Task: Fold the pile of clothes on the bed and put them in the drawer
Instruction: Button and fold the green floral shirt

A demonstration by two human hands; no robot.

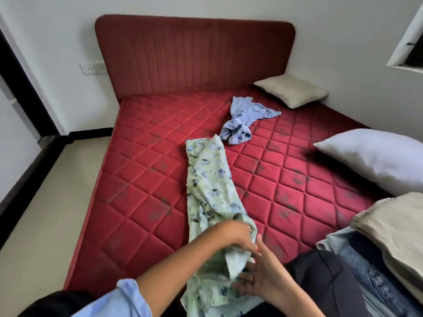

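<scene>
On the red quilted mattress [142, 179], the left hand [238, 236] grips the floral garment [210, 186] while the right hand [263, 277] presses it with straight fingers.

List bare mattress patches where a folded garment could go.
Free: the wide mattress strip left of the floral garment, up to the headboard; a smaller patch between it and the white pillow. Crowded: the near right, with stacked clothes and both hands.
</scene>
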